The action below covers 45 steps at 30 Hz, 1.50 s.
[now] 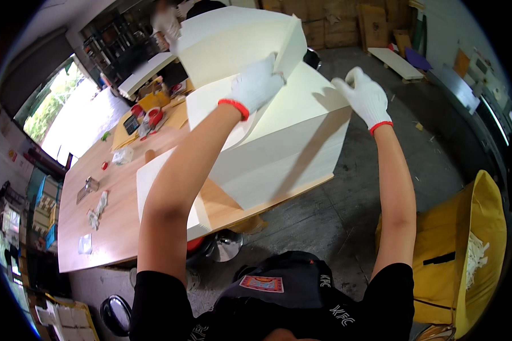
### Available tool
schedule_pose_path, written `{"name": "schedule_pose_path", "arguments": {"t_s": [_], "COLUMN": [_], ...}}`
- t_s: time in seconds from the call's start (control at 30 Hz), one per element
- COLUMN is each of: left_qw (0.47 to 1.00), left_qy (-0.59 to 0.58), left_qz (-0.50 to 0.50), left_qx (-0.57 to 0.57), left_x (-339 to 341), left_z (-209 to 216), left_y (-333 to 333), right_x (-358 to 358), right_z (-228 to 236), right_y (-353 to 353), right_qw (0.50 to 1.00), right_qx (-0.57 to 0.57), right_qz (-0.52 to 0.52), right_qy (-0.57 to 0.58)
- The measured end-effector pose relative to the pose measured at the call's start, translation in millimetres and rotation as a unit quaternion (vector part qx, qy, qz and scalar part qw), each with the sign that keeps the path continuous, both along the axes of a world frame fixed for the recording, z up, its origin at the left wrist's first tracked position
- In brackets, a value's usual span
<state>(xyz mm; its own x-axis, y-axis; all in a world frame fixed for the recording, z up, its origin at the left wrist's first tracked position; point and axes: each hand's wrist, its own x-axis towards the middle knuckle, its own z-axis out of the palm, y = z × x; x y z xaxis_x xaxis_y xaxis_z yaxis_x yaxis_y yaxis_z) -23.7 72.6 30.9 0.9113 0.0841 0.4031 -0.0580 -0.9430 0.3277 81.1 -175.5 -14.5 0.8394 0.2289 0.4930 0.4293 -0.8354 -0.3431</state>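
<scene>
A tall stack of large white paper sheets [279, 165] stands at the table's right edge. Its upper sheets are bent up into a raised, folded-back block [233, 51] at the far side. My left hand [255, 85], in a white knit glove with a red cuff, lies against the sheets at the foot of that block, fingers stretched out. Under its wrist a curved bundle of sheets [202, 105] bends toward the left. My right hand [367, 96], gloved alike, hovers by the stack's right corner, thumb and forefinger apart, and casts a shadow on the top sheet.
A lower paper stack [153, 176] sits beneath my left forearm on the wooden table [96, 244]. Tape rolls [153, 116], a calculator [131, 124] and small items lie farther left. A yellow bag [446, 256] with paper scraps stands at right. Another person [166, 25] is at the back.
</scene>
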Motion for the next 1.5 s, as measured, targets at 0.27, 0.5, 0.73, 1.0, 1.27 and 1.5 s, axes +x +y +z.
{"name": "schedule_pose_path", "arguments": {"t_s": [0.27,0.5,0.73,1.0,1.27,1.5], "left_qw": [0.977,0.983,0.988,0.98,0.985,0.982], "left_qy": [0.056,0.103,0.103,0.177,0.143,0.145], "left_qz": [-0.076,-0.141,-0.11,-0.087,-0.089,-0.091], "left_qx": [0.19,0.048,0.017,0.019,0.034,0.085], "left_x": [12.2,30.7,27.3,16.1,15.4,16.2], "left_z": [-10.9,-14.4,-13.7,-2.6,-7.9,-5.1], "left_y": [-57.6,-55.3,-54.0,-71.3,-66.7,-68.3], "right_x": [7.1,12.6,17.0,13.6,14.3,16.7], "right_z": [-17.0,-9.9,-33.7,-53.7,-56.2,-57.3], "right_y": [-26.8,-21.6,-5.4,0.1,1.4,0.4], "right_qw": [0.986,0.975,0.898,0.91,0.911,0.915], "right_qx": [-0.131,0.078,0.344,0.379,0.375,0.366], "right_qz": [0.094,0.205,0.168,0.146,0.146,0.144], "right_qy": [-0.034,0.038,0.219,0.089,0.088,0.089]}}
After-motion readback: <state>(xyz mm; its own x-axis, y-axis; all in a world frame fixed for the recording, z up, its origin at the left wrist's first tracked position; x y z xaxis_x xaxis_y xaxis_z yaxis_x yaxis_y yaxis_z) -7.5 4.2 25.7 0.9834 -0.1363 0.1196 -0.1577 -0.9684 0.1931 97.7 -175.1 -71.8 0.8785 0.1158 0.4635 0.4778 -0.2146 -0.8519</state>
